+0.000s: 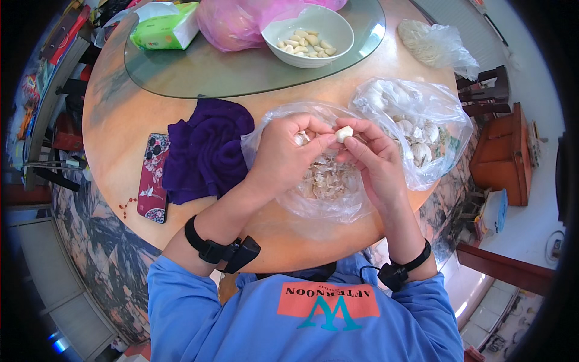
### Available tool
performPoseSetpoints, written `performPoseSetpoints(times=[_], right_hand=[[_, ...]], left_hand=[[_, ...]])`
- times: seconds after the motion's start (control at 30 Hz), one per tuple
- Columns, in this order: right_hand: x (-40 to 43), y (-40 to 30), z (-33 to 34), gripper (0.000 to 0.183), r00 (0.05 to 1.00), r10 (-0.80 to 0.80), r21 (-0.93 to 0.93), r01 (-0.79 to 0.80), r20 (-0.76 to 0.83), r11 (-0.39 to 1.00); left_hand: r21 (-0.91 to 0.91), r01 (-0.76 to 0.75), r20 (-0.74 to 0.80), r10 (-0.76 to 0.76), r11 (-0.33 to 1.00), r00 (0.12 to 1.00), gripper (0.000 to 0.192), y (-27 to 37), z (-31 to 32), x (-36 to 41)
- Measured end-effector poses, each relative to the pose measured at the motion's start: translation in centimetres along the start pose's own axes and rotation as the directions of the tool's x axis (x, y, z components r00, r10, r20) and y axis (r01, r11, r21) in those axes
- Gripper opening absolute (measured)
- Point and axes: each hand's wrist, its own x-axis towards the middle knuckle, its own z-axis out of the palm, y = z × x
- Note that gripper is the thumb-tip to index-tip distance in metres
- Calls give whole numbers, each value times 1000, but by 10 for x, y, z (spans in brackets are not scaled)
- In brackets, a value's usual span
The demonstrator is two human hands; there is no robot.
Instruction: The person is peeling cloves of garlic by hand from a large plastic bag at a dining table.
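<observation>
A pale garlic clove (pixel 344 134) is pinched between the thumb and fingers of my right hand (pixel 377 156). The fingertips of my left hand (pixel 285 151) meet it from the other side, at the clove's edge. Tucked in the curl of my left hand is another piece of garlic (pixel 301 138) with skin on it, partly hidden by the fingers. Below both hands lies a spread clear plastic bag (pixel 312 212) holding a heap of papery garlic skins (pixel 328 178). To the right, a second clear plastic bag (pixel 457 113) contains several whole garlic bulbs (pixel 421 154).
On the glass turntable (pixel 199 77) stand a white bowl (pixel 312 61) of peeled cloves, a pink plastic bag (pixel 230 27) and a green tissue pack (pixel 165 29). A purple cloth (pixel 210 147) and a phone (pixel 153 181) lie left. Another tied plastic bag (pixel 434 45) sits at the far right.
</observation>
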Motion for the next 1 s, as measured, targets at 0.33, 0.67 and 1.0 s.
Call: performPoseSetpoints(times=[0.33, 0.67, 1.0], right_hand=[[-3, 2, 1, 24, 994, -84, -266, 63, -69, 962], [-2, 2, 1, 23, 996, -81, -164, 75, -30, 984], [-1, 0, -1, 22, 995, -93, -99, 97, 41, 990]], left_hand=[[269, -172, -63, 195, 948, 979, 8, 3, -2, -1], [336, -327, -76, 372, 883, 925, 8, -1, 0, 0], [91, -119, -62, 125, 989, 990, 7, 5, 0, -1]])
